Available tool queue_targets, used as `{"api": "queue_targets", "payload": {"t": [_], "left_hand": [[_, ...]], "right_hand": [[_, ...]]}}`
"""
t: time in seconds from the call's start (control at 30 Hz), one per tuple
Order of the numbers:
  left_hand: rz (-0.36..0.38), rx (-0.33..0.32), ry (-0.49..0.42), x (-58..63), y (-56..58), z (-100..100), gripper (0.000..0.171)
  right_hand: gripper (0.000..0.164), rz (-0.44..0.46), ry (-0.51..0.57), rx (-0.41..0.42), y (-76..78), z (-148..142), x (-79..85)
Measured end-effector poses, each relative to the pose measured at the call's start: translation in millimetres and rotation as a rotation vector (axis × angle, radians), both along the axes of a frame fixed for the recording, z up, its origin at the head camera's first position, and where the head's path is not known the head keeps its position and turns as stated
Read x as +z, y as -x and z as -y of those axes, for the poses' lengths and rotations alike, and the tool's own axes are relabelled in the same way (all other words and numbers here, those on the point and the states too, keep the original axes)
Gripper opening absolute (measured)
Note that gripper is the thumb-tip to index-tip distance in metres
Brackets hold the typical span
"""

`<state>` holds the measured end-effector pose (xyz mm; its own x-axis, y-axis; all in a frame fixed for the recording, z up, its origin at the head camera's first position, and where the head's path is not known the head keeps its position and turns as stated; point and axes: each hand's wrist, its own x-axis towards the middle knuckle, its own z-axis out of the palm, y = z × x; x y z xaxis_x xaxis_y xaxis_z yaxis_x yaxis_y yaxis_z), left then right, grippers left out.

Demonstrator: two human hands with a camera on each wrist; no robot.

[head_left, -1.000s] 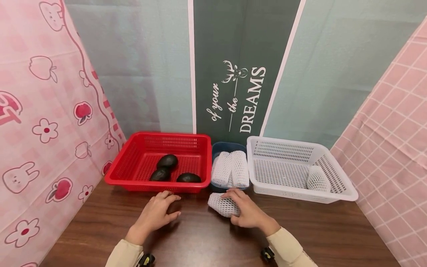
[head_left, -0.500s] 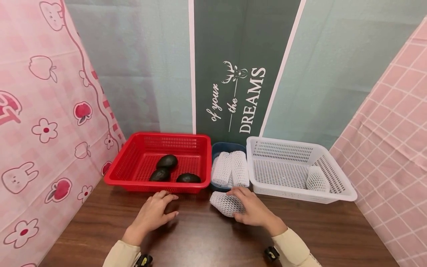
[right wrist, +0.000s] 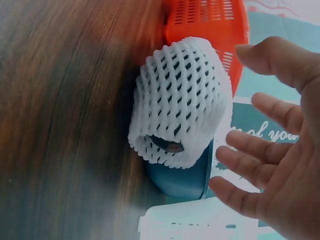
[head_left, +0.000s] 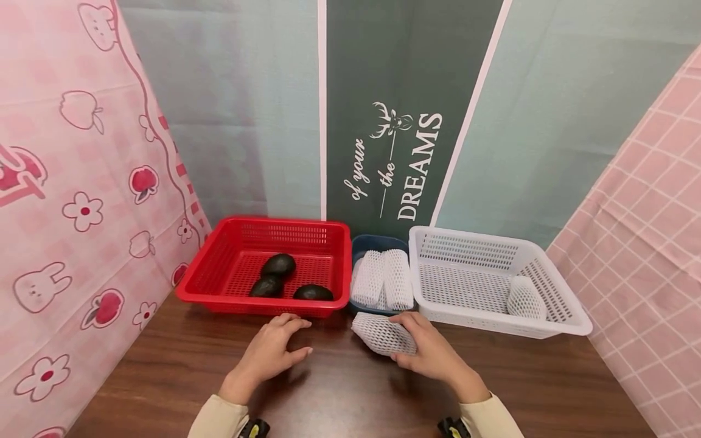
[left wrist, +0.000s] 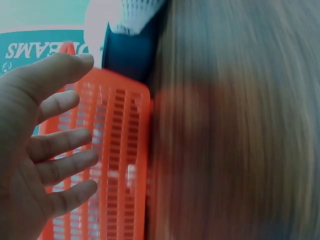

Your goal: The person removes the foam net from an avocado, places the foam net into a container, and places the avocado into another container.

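Note:
An avocado in a white foam net [head_left: 379, 334] lies on the table in front of the blue bin. In the right wrist view, dark skin shows through the mesh of the foam net [right wrist: 182, 95] and at its open end. My right hand [head_left: 435, 353] is at the avocado's right end, and in its wrist view the fingers [right wrist: 252, 145] are spread and look apart from the net. Before the red basket [head_left: 263, 304] hovers my left hand [head_left: 268, 353], fingers loosely extended and holding nothing. Bare avocados [head_left: 279, 266] lie inside that basket.
Several folded foam nets [head_left: 397, 280] fill the small blue bin [head_left: 358, 243] between the baskets. The white basket [head_left: 482, 316] on the right contains one netted avocado [head_left: 526, 298]. Patterned cloths hang behind and at both sides of the wooden table [head_left: 339, 395].
My right hand has drawn back to the right along the netted avocado, leaving more of it showing. The avocado has shifted slightly right. My left hand keeps much the same pose.

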<state>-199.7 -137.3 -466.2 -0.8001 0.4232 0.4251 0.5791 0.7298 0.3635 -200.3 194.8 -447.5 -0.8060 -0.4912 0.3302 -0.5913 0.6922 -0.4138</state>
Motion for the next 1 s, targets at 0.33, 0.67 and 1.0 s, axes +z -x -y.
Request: {"api": "queue_targets", "payload": {"t": [0.33, 0.67, 1.0], "left_hand": [[0.052, -0.055, -0.073, -6.2, 15.0, -35, 0.039], [0.073, -0.120, -0.092, -14.9, 28.8, -59, 0.024], [0.105, -0.167, -0.199, -17.6, 37.6, -77, 0.022]], "right_hand": [[0.059, 0.064, 0.034, -0.117, -6.8, -3, -3.6], [0.060, 0.147, 0.028, -0.211, -8.4, -3, -6.0], [0.064, 0.258, -0.023, -0.245, -2.8, -4, -10.2]]}}
